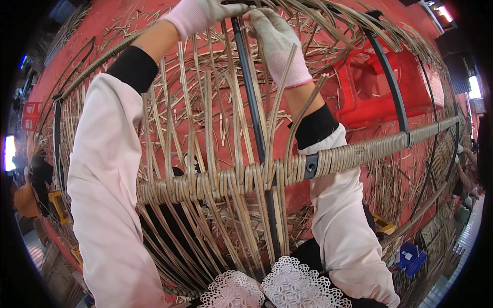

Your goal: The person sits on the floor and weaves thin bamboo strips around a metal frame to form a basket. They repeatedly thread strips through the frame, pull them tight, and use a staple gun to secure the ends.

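White lace collar panels (303, 287) are seen nearest the camera, at the lower centre of the frame. Above them, flat woody strands (237, 128) are carried over a wrapped rail (359, 153), alongside a dark bar (247, 77), from lower centre to upper centre. The strands are judged light, springy and fairly stiff; sharp bends may split them, and their dry-looking surface should be gripped without much slip. Each strand is best held close to its free end, or near the rail where it is braced. The rail and bar are judged rigid.

Both arms are extended toward the top of the frame: the left sleeve (110, 154) is passed in front of the rail, the right sleeve (339, 210) behind it. The gloved left hand (209, 11) and right hand (273, 33) are brought close together near the bar's upper end, fingers bent inward; whether a strand is pinched cannot be told.
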Demonstrator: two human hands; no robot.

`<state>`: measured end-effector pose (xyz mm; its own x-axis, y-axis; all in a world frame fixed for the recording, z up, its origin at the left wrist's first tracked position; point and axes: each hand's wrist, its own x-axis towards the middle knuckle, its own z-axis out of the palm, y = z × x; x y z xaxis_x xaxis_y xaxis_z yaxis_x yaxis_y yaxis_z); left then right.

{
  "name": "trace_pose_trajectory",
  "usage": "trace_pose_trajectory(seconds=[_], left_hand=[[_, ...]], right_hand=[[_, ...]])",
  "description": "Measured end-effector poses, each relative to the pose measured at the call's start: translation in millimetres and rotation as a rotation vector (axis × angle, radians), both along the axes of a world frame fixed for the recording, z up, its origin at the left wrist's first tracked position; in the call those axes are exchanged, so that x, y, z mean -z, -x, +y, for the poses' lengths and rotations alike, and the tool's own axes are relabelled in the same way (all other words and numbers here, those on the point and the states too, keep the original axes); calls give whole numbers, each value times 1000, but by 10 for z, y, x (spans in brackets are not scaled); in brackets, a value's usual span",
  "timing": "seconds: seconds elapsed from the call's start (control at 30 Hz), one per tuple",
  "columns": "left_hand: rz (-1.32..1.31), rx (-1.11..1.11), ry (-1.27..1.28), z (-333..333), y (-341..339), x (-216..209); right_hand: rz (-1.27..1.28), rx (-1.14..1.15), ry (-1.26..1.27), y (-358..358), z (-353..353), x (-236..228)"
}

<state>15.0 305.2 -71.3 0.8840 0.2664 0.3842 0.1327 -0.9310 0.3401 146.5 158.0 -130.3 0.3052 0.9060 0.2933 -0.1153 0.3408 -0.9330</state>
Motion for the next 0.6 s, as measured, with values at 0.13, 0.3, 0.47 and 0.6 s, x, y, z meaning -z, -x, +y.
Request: trace_pose_trajectory(seconds=[0.13, 0.3, 0.47, 0.6], left_hand=[[39, -52, -79, 162, -111, 108], [353, 4, 88, 656, -382, 91], [405, -433, 141, 429, -480, 58], [-109, -245, 423, -66, -150, 12]], right_hand=[[316, 101, 59, 25, 106, 206], [-254, 92, -5, -182, 527, 567], [-1057, 184, -25, -400, 597, 569], [-689, 244, -92, -241, -599, 1011]])
